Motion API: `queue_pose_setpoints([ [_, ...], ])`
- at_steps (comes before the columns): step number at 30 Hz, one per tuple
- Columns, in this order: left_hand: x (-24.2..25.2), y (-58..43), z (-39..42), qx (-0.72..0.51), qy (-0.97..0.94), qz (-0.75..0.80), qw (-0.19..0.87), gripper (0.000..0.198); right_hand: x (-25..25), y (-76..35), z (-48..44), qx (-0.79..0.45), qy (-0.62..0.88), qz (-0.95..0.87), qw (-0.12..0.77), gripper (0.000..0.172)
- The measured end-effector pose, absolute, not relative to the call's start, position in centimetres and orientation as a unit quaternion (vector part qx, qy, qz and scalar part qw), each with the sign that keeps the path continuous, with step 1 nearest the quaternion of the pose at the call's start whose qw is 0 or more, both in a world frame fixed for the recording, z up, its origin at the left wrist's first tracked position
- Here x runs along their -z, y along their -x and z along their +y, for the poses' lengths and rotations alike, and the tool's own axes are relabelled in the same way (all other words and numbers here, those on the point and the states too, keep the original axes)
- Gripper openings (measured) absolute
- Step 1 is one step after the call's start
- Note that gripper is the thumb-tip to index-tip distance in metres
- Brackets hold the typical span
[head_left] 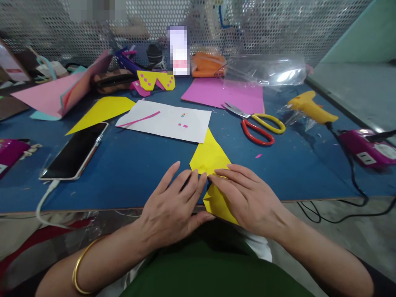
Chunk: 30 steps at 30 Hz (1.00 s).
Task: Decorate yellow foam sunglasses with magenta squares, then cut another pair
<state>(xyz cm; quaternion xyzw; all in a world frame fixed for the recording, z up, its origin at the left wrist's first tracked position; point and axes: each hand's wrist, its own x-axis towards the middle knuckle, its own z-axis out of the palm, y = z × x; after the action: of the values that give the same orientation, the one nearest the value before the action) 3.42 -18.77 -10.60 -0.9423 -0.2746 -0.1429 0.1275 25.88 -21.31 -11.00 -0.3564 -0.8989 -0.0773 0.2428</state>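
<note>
A folded yellow paper (210, 153) lies at the front edge of the blue table, its lower part hanging toward the body. My left hand (176, 202) touches its left side with the fingertips, fingers spread and thumb below near the lower flap. My right hand (247, 194) rests over the paper's right side, fingers extended, the fingertips near those of my left hand. Part of the paper is hidden under my right hand. A white sheet (167, 121) with a pink strip and small pink bits overlaps the paper's upper tip.
Scissors (258, 128) and a yellow glue gun (311, 108) lie to the right, a phone (76, 152) with a cable to the left. Pink sheets (222, 93), a dotted yellow cutout (156, 81) and clear plastic (269, 70) are at the back of the table (148, 165).
</note>
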Motion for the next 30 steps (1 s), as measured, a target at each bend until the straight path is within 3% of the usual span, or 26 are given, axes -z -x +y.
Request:
queue_pose_setpoints([
  [8, 10.6, -3.3, -18.9, 0.166, 0.938, -0.283, 0.108, 0.062, 10.3, -25.1, -21.3, 0.148, 0.347, -0.905, 0.199, 0.036],
  [13, 10.3, -3.1, -18.8, 0.184, 0.926, -0.289, 0.157, 0.070, 10.0, -25.1, -21.3, 0.153, 0.340, -0.908, 0.192, 0.036],
  [21, 10.3, -2.2, -18.8, 0.233, 0.902, -0.314, 0.182, 0.061, 10.5, -25.2, -21.6, 0.150, 0.356, -0.903, 0.190, 0.036],
  [30, 10.0, -3.6, -18.6, 0.191, 0.940, -0.271, 0.082, 0.056, 10.6, -25.0, -21.5, 0.141, 0.366, -0.898, 0.201, 0.035],
])
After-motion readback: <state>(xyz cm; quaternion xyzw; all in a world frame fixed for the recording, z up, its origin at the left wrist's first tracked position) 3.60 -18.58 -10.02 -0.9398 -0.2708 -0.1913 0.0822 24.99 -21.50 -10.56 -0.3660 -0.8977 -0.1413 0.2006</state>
